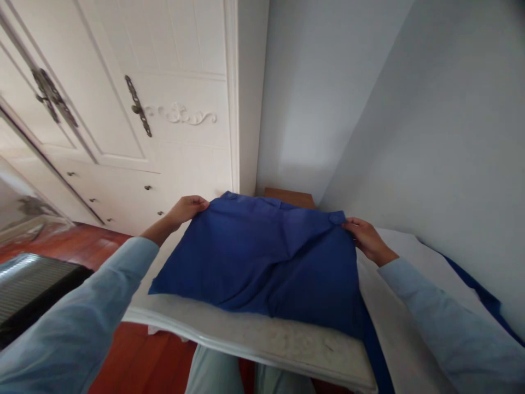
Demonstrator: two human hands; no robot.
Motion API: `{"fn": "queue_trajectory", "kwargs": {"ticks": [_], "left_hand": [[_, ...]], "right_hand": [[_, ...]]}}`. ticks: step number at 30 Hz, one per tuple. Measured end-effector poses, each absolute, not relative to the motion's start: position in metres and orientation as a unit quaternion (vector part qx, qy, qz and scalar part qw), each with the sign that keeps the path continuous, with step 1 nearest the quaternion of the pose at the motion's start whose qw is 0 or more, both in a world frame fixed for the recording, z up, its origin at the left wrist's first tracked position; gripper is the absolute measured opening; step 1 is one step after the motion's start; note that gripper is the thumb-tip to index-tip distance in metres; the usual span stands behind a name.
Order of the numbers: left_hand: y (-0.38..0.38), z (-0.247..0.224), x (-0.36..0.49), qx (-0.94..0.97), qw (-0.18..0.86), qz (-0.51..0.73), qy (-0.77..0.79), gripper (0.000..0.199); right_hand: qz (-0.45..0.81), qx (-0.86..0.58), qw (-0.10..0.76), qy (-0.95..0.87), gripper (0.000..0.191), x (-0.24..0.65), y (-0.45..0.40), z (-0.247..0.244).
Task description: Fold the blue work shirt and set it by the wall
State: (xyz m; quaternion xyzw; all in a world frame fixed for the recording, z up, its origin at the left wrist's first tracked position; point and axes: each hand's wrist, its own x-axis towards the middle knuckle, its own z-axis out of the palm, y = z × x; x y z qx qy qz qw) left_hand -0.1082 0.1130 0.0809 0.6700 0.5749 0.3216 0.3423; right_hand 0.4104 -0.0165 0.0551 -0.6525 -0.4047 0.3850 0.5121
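A blue cloth garment is spread wide between my two hands in the head view, with creases running across its lower half. Its top edge has a band with a button or tab near each upper corner; I cannot tell exactly which kind of garment it is. My left hand pinches its upper left corner. At the upper right corner, by the tab, the fingers of my right hand are closed on the cloth. The garment's lower part lies over a white carved board in front of my legs.
A white wardrobe with dark metal handles stands ahead on the left. Behind the garment is a brown wooden piece. White bedding with blue fabric lies at right, beside a grey wall. A ribbed dark-edged object is at left.
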Motion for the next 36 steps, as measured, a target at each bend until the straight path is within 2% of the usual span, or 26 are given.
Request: {"fn": "queue_trajectory", "kwargs": {"ticks": [2, 4, 7, 10, 14, 17, 20, 22, 25, 29, 33, 36], "left_hand": [[0.118, 0.071, -0.097, 0.679, 0.235, 0.272, 0.640, 0.032], [0.122, 0.059, -0.086, 0.685, 0.173, 0.228, 0.670, 0.031], [0.126, 0.048, -0.074, 0.696, 0.162, 0.220, 0.664, 0.044], [0.132, 0.047, -0.067, 0.759, 0.169, 0.203, 0.595, 0.063], [0.145, 0.048, -0.054, 0.832, 0.186, 0.143, 0.503, 0.087], [0.155, 0.045, -0.042, 0.858, 0.166, 0.086, 0.478, 0.092], [0.162, 0.041, -0.035, 0.881, 0.115, 0.048, 0.457, 0.075], [0.166, 0.042, -0.035, 0.892, 0.093, 0.054, 0.440, 0.053], [0.173, 0.050, -0.044, 0.880, 0.109, 0.131, 0.444, 0.036], [0.180, 0.058, -0.057, 0.790, 0.109, 0.205, 0.568, 0.032], [0.177, 0.043, -0.052, 0.745, 0.095, 0.182, 0.635, 0.033], [0.170, 0.032, -0.044, 0.713, 0.084, 0.170, 0.675, 0.048]], "right_hand": [[0.355, -0.709, 0.470, -0.387, 0.034, 0.410, -0.008, 0.041], [0.307, -0.739, 0.424, -0.424, 0.036, 0.409, 0.002, 0.028], [0.188, -0.730, 0.376, -0.538, 0.051, 0.406, 0.015, 0.021], [0.096, -0.661, 0.324, -0.670, 0.064, 0.400, 0.026, 0.029], [0.114, -0.575, 0.183, -0.790, 0.074, 0.383, 0.043, 0.038], [0.159, -0.574, 0.119, -0.795, 0.061, 0.369, 0.056, 0.035], [0.195, -0.551, 0.086, -0.807, 0.032, 0.365, 0.065, 0.032], [0.200, -0.533, 0.076, -0.819, 0.019, 0.369, 0.068, 0.034], [0.215, -0.531, 0.123, -0.810, 0.021, 0.384, 0.071, 0.046], [0.225, -0.599, 0.194, -0.743, 0.026, 0.398, 0.081, 0.054], [0.121, -0.678, 0.146, -0.710, 0.014, 0.383, 0.089, 0.036], [0.077, -0.687, 0.140, -0.709, 0.010, 0.368, 0.085, 0.021]]}}
